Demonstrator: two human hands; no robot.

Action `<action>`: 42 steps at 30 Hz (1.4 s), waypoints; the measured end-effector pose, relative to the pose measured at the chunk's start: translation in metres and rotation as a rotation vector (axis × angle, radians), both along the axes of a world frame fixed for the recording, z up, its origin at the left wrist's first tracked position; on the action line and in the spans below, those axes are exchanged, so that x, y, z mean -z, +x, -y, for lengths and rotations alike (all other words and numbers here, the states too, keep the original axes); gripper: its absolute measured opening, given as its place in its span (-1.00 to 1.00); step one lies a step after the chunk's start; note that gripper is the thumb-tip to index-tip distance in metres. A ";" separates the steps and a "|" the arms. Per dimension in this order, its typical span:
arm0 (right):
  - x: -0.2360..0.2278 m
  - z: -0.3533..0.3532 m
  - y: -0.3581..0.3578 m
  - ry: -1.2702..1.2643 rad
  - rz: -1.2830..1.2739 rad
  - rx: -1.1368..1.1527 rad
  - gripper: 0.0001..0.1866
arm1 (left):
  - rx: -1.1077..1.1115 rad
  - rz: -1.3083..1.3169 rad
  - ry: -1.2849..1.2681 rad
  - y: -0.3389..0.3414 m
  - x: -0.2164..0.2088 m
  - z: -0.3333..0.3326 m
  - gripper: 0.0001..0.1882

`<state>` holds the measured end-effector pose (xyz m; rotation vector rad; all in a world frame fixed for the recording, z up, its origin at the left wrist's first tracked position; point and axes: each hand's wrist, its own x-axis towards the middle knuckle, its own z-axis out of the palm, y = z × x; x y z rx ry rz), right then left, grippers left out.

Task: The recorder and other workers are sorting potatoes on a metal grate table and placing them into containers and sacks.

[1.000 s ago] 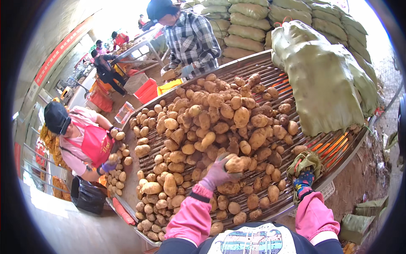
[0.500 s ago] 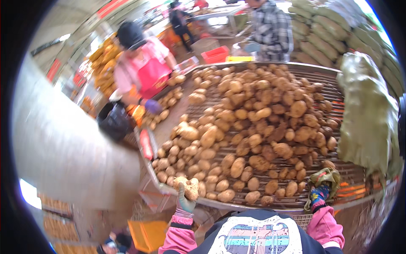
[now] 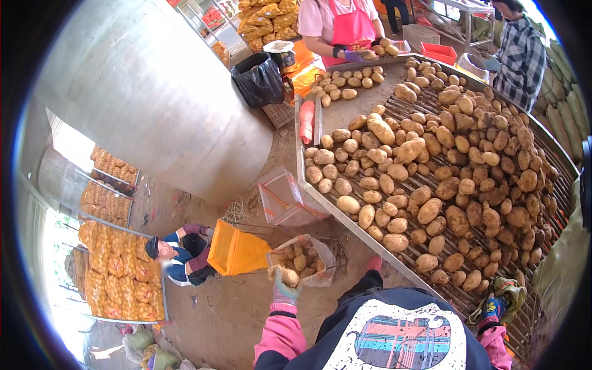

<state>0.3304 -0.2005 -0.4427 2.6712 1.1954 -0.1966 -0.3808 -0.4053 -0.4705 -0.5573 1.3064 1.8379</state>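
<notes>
My left hand [image 3: 286, 292], in a pale grey-green glove, is closed on a knobbly potato [image 3: 284, 275]. It is out to the left of the slatted table, at the near rim of a whitish container [image 3: 279, 255] with potatoes inside. Over the table's near right edge, my right hand [image 3: 494, 308] wears a dark flowered glove and grips a crumpled olive-green cloth [image 3: 509, 292]; its fingers are partly hidden. A broad pile of soil-marked potatoes [image 3: 459, 185] covers much of the slatted metal table [image 3: 345, 213].
A yellow bin [image 3: 232, 250] stands beside the container, near a crouching person [image 3: 185, 253]. An empty mesh-sided crate [image 3: 283, 196] sits by the table's corner. A large pale column [image 3: 166, 98] rises at left. Two people work across the table, one in a pink apron [image 3: 351, 28].
The view has swung left. My left hand has carried the potato from above the table's near edge to the whitish container. The right hand still holds the cloth at the table.
</notes>
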 end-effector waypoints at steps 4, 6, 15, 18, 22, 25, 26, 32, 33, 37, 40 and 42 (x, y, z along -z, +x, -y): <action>0.022 0.007 0.019 0.063 0.035 -0.102 -0.41 | 0.067 0.040 -0.039 -0.025 0.049 -0.003 -0.57; 0.032 0.018 0.033 0.151 -0.007 -0.039 -0.42 | 0.060 -0.025 -0.284 -0.009 0.038 -0.043 -0.53; -0.003 0.020 0.004 0.033 -0.048 0.049 -0.16 | 0.380 -0.359 -0.023 -0.037 0.018 -0.189 -0.64; -0.016 0.025 -0.023 -0.005 0.191 -0.106 -0.50 | 0.605 -0.740 0.131 0.061 -0.095 -0.285 -0.68; -0.027 0.011 -0.047 0.041 0.098 -0.044 -0.50 | 1.040 -1.248 0.378 0.162 -0.137 -0.344 -0.66; -0.031 0.013 -0.047 0.050 0.080 0.010 -0.50 | 1.432 -1.380 0.502 0.259 -0.147 -0.380 -0.51; -0.031 0.019 -0.044 0.055 0.075 0.033 -0.50 | 1.540 -1.430 0.575 0.293 -0.162 -0.392 -0.49; -0.038 0.015 -0.049 0.089 0.048 0.070 -0.50 | 1.816 -1.856 0.446 0.425 -0.161 -0.475 -0.22; -0.040 0.014 -0.050 0.095 0.044 0.074 -0.50 | 1.834 -1.955 0.370 0.438 -0.156 -0.492 -0.20; -0.040 0.010 -0.049 0.098 0.028 0.110 -0.50 | 2.014 -2.080 0.091 0.482 -0.168 -0.525 -0.18; -0.045 0.013 -0.048 0.110 0.019 0.138 -0.50 | 2.227 -1.985 -0.123 0.500 -0.190 -0.537 -0.21; -0.045 0.010 -0.050 0.114 0.012 0.142 -0.50 | 2.283 -1.953 -0.001 0.503 -0.190 -0.545 -0.18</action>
